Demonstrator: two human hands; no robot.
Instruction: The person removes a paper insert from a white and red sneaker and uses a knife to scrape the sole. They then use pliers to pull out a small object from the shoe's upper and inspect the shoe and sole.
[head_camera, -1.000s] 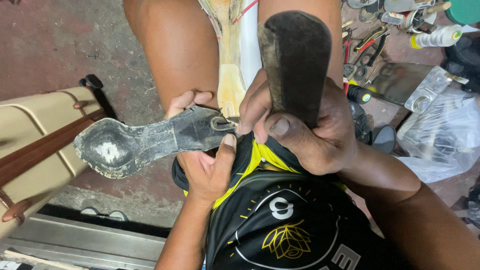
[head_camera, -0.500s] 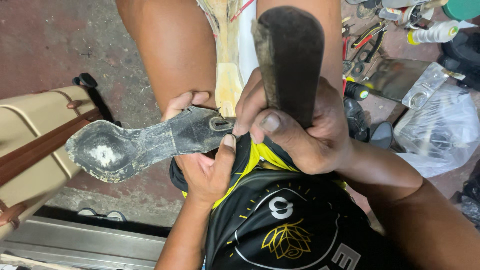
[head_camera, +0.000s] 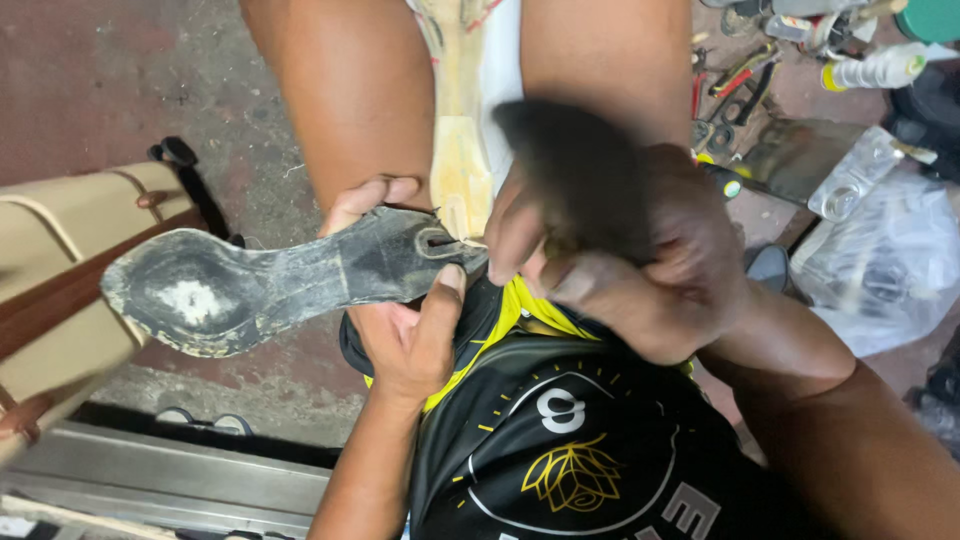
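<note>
One worn shoe sole (head_camera: 270, 285) — grey, underside up, gripped at its heel end by the left hand (head_camera: 410, 325). One blurred dark tool (head_camera: 580, 180), right hand (head_camera: 650, 270) clenched round it. Beyond — one clear bottle (head_camera: 880, 68), scattered pliers (head_camera: 735, 75).

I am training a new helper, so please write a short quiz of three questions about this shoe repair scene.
1. True or false: the left hand holds the worn shoe sole.
2. The right hand grips: A) a dark blurred tool, B) a plastic bottle, C) pliers.
3. Which side of the picture shows the beige bag?

Key: 1 true; 2 A; 3 the left side.
</note>
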